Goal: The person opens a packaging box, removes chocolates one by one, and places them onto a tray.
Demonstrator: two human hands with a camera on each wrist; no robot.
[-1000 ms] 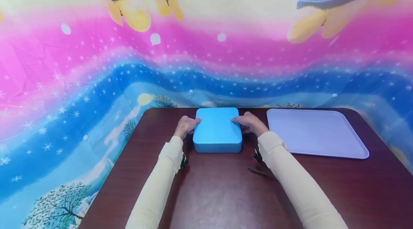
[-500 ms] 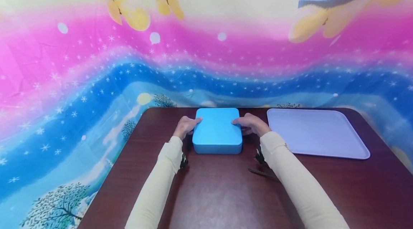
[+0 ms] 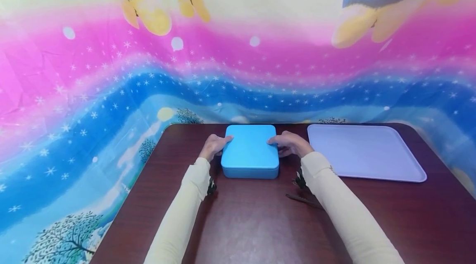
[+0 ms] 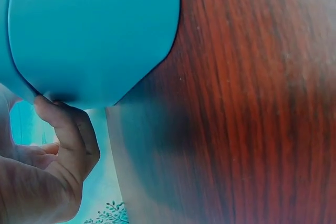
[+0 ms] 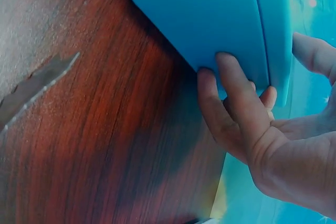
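A light blue lidded box (image 3: pixel 251 150) sits on the dark wooden table near its far edge. On its left side my left hand (image 3: pixel 213 145) grips it, thumb over the lid's edge and fingers against the side wall. My right hand (image 3: pixel 291 143) holds the opposite side, its thumb likewise on top. In the left wrist view, curled fingers (image 4: pixel 68 129) touch the box wall just under the lid seam. Several fingertips (image 5: pixel 228 64) of the right hand press the side wall in the right wrist view. The lid is on the box.
A pale purple tray (image 3: pixel 366 152) lies at the table's right rear. Near my right forearm is a thin dark strip (image 3: pixel 303 200) with a jagged edge, partly hidden by the sleeve. A patterned cloth (image 3: pixel 238 65) hangs behind the table (image 3: pixel 245 222).
The box has slid very slightly toward me, with both hands keeping their hold. The right forearm has shifted a little to the right. The tray stays where it was.
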